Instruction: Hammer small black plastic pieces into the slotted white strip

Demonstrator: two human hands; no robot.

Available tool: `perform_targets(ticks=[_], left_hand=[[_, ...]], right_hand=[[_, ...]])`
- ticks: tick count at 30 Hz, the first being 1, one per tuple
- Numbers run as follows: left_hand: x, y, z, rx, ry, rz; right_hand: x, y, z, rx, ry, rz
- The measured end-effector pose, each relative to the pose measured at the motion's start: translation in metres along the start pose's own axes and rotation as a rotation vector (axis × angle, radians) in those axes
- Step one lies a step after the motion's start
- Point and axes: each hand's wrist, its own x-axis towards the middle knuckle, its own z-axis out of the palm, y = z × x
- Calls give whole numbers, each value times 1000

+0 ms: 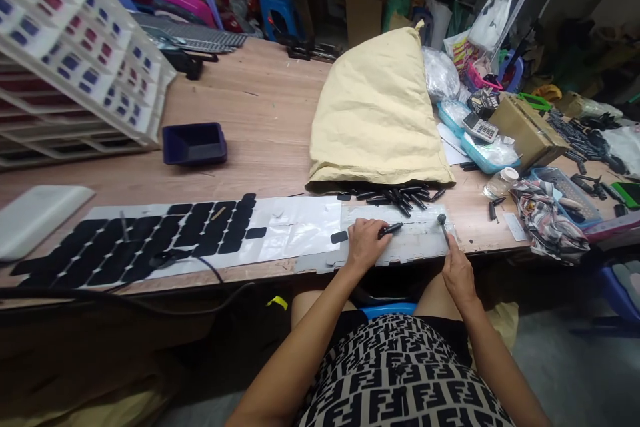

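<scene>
Two bare hands rest at the near edge of a wood-grain table [270, 107], over a greyish work sheet [423, 247]. The left hand [367, 243] is closed around a slim black tubular piece [391, 230], which lies at its fingertips and pokes out on the side facing the other hand. The right hand [459, 277] is wrapped around the handle of a small hammer-like tool [442, 220]; its round dark head stands up beyond the fingers, to the right of the black piece and apart from it, with a bare strip of the sheet between.

Just past the hands, from where I stand, a loose heap of similar black pieces [403, 199] lies along the mouth of a big pale-yellow sack [375, 107]. Left of the left hand, a white backing sheet [295, 227] runs along the table, its far end covered with rows of black rounded patches [200, 230]. A dark purple tray [195, 147] sits behind that. Over to the right of the right hand are a clear jar with a white lid [501, 182], a crumpled patterned cloth [550, 220] and, farther back, a calculator [480, 126].
</scene>
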Motion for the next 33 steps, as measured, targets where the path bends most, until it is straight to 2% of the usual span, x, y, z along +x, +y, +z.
perform_targets(ticks=[3, 7, 10, 14, 17, 23, 29, 33], left_hand=[[-2, 7, 8, -38, -63, 90], [6, 9, 18, -75, -82, 118], [8, 5, 20, -91, -92, 116], [7, 4, 19, -110, -83, 108], [6, 6, 18, -113, -80, 108], [7, 8, 18, -126, -77, 101], [8, 10, 17, -135, -81, 63], [8, 13, 15, -140, -86, 75]], right_hand=[[1, -2, -8, 88, -15, 28], [-3, -8, -24, 236, -101, 90], [-11, -22, -30, 280, -131, 34], [-20, -43, -28, 296, -150, -100], [-21, -50, -23, 276, -158, -146], [-20, -54, -22, 241, -197, -137], [-21, -64, -20, 307, -224, -200], [-14, -51, -22, 254, -233, -98]])
